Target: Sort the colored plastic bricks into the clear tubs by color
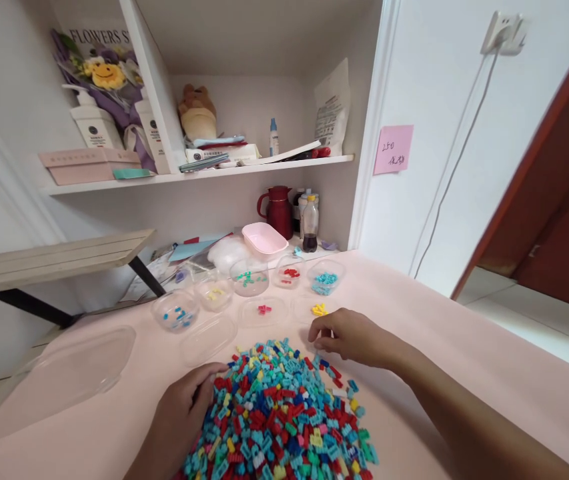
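Observation:
A big heap of small plastic bricks (pixel 279 413) in teal, red, yellow and green lies on the pink table (pixel 464 360) in front of me. My left hand (pixel 184 410) rests against the heap's left edge, fingers curled on the bricks. My right hand (pixel 349 337) sits at the heap's far right corner, fingertips pinched low on the table by a few loose bricks; whether it holds one I cannot tell. Beyond the heap stand several clear tubs and lids with sorted bricks: blue (pixel 177 313), yellow (pixel 215 293), green (pixel 249 277), red (pixel 290 272), teal (pixel 325 280), pink (pixel 264 309), yellow (pixel 319 309).
An empty clear lid (pixel 209 337) lies left of the heap and a large clear lid (pixel 64 373) at the table's left end. A pink bowl (pixel 264 239), red jug (pixel 279 210) and bottle (pixel 310 223) stand at the back under cluttered shelves. A wooden bench (pixel 54 257) juts in from the left.

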